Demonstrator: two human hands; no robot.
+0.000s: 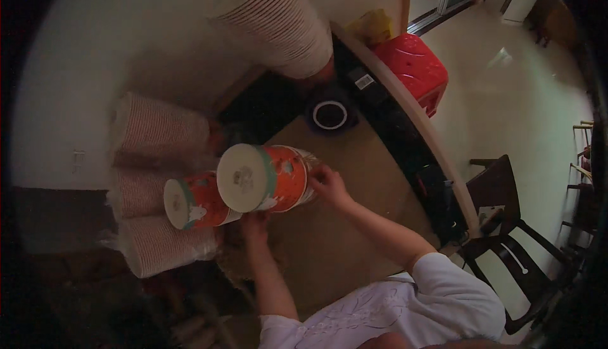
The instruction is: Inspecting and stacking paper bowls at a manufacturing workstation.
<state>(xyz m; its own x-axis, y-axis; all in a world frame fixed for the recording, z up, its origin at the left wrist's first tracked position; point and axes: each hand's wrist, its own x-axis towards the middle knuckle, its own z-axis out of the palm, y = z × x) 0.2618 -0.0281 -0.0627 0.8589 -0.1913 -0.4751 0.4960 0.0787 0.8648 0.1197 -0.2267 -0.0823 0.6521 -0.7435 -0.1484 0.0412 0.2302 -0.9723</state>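
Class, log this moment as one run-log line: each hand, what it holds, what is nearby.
left hand: under large orange paper cup | right hand: gripping its rim end | beside: smaller orange paper cup

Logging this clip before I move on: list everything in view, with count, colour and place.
Larger paper tub: one, orange, white base, centre, between both hands.
Smaller paper tub: one, orange, left of it.
Wrapped cup stacks: three, pale, far left.
Tall cup stack: one, white, top centre.
Tape roll: one, white ring, behind the tubs.
Table: one, brown.
Stool: one, red, upper right.
Chair: one, dark, right.
Left hand: under the larger tub.
Right hand: at its rim.
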